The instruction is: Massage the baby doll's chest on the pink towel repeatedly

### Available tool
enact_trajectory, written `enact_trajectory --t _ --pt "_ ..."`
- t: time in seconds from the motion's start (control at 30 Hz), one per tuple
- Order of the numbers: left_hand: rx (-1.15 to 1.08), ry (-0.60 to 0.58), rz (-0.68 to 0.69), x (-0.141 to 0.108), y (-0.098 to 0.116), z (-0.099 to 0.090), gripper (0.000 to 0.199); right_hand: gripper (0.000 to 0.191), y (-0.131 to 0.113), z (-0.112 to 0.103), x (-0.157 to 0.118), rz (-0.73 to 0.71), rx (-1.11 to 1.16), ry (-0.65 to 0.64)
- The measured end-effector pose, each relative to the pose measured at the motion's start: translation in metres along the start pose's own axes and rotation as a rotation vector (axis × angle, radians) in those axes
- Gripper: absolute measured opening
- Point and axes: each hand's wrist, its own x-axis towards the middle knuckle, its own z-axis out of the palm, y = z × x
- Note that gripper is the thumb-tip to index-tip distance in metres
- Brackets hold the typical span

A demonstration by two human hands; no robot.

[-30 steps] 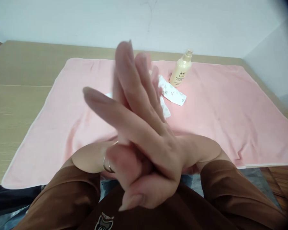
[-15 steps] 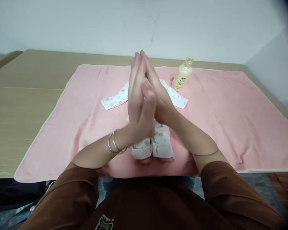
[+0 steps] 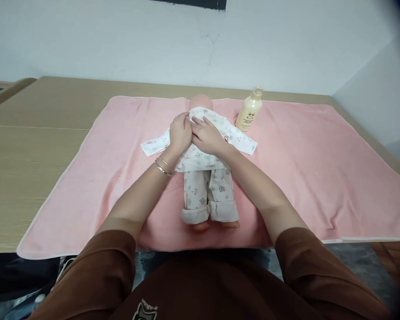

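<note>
A baby doll (image 3: pixel 202 162) lies on the pink blanket (image 3: pixel 303 178), head away from me and feet toward me. It wears a white printed top and matching trousers with turned-up cuffs; its face is not visible. My left hand (image 3: pixel 181 134) rests on the left of the doll's upper body, its fingers slightly bent and partly hidden. Beside it, touching it, my right hand (image 3: pixel 207 137) lies on the top with its fingers spread. Neither hand grips anything.
To the right of the doll's head, a pale yellow pump bottle (image 3: pixel 249 111) stands on the blanket. The wooden table (image 3: pixel 36 178) extends to the left, with a white wall (image 3: pixel 120 44) behind it. The blanket's front hangs at the near table edge.
My hands were pressed palm to palm, raised above the doll. They have come apart and down onto the doll's upper body, bringing its head into view.
</note>
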Motion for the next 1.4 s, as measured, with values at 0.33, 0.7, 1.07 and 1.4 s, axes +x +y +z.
enact_trajectory --t 0.33,0.7,1.07,1.4 --pt "-0.069 -0.06 -0.022 -0.016 -0.018 0.021 0.097 0.062 0.052 -0.013 0.006 0.198 0.043 -0.079" --pt "-0.106 -0.114 -0.009 -0.016 -0.026 0.025 0.094 0.059 0.021 -0.007 0.005 0.118 -0.029 -0.108" --pt "-0.102 -0.109 -0.011 -0.019 -0.011 0.021 0.101 0.058 -0.004 0.0 -0.001 0.231 -0.167 -0.003" --pt "-0.109 -0.091 -0.001 -0.019 -0.017 0.023 0.097 0.065 0.035 -0.007 0.006 0.416 -0.033 0.017"
